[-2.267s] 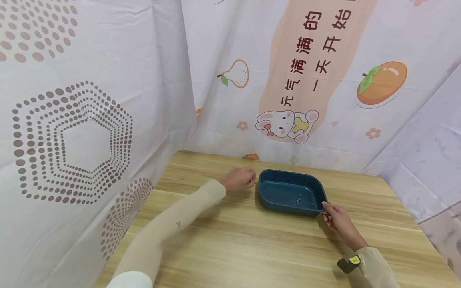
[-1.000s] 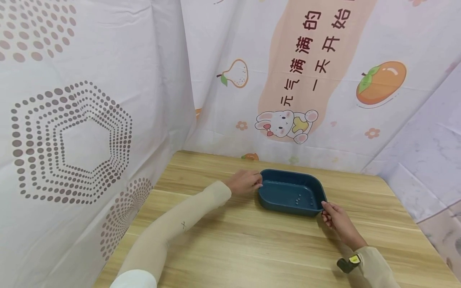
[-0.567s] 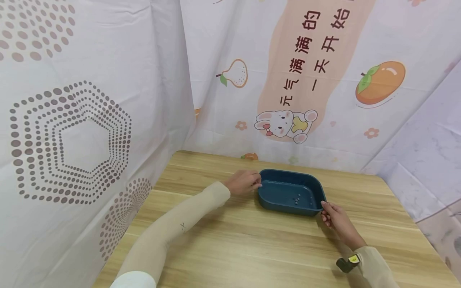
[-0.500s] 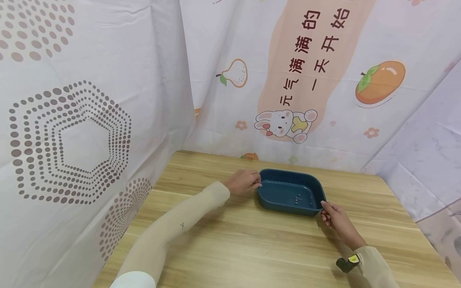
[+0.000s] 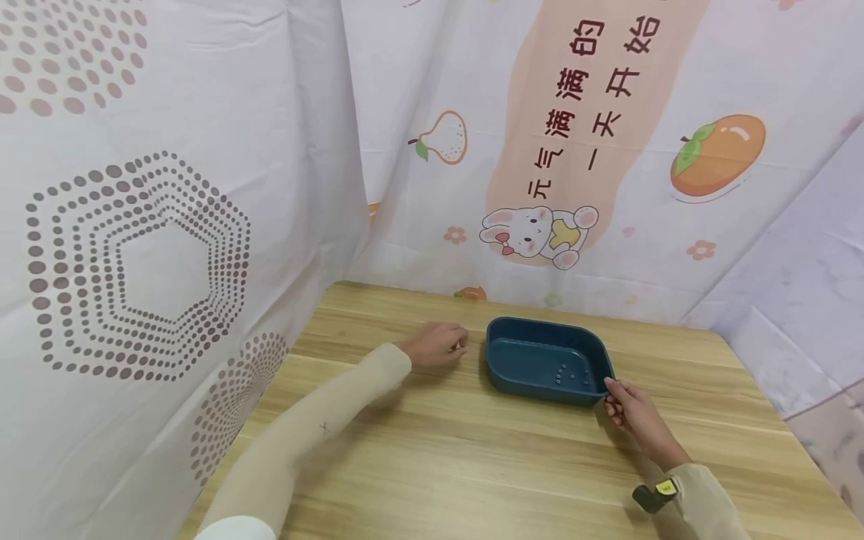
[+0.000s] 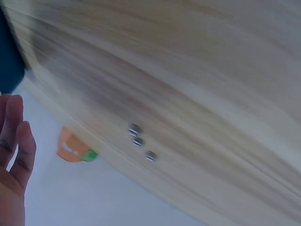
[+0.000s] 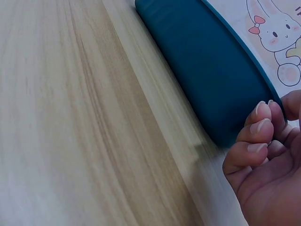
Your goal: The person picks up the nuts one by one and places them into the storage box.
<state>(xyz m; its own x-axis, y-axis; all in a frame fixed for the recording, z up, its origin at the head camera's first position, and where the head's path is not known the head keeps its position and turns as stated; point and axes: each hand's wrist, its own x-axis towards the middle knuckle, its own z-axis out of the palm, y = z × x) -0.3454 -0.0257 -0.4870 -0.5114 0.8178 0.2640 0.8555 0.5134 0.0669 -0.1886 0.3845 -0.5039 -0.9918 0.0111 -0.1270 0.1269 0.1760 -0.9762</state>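
A dark blue plastic tray [image 5: 540,391] lies near the table's far edge, several small round metal pieces [image 5: 558,376] on its floor towards the right end. My right hand [image 5: 637,420] pinches the tray's near right corner between thumb and fingers; in the right wrist view the fingers [image 7: 254,148] curl at the rim. Left of the tray and apart from it, my left hand [image 5: 435,344] hovers with loosely bent fingers and nothing visible in them. Three small shiny metal pieces [image 6: 137,141] lie on the table in the left wrist view; the head view does not show them.
The wood-grain table [image 5: 459,465] meets a printed cloth [image 5: 418,225] at the back. Another white cloth [image 5: 270,187] hangs along the left side. A black device [image 5: 653,497] is strapped at my right wrist.
My left hand reached the tray's left rim, then drew back left. One more small metal piece now lies in the tray, having rolled right across its floor. My right hand has kept its grip.
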